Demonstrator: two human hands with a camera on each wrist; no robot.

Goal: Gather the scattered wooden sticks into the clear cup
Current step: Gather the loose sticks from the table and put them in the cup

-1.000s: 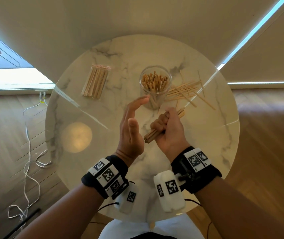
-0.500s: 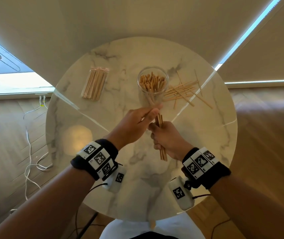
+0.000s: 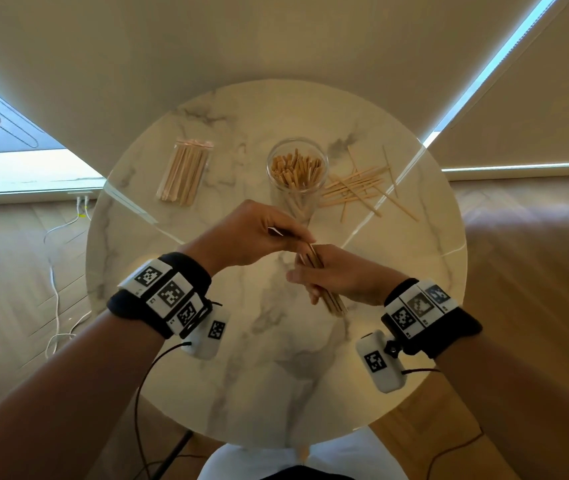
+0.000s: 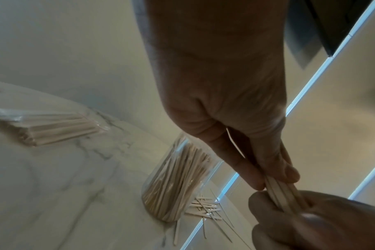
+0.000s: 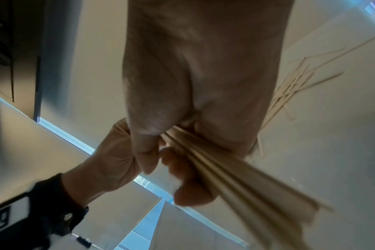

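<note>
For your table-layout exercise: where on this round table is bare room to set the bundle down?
Bare marble lies near the person, below both hands, and between the bagged sticks and clear cup. Right of the cup it is crowded with scattered sticks.

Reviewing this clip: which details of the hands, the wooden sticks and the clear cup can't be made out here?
- Stick count in the held bundle of thin wooden sticks: head view, right hand and left hand cover its middle and top.
- Bundle's lower ends: right wrist view, blurred.
- Base of the clear cup: head view, behind the left hand.
- Cup's rim: left wrist view, behind the left hand.
</note>
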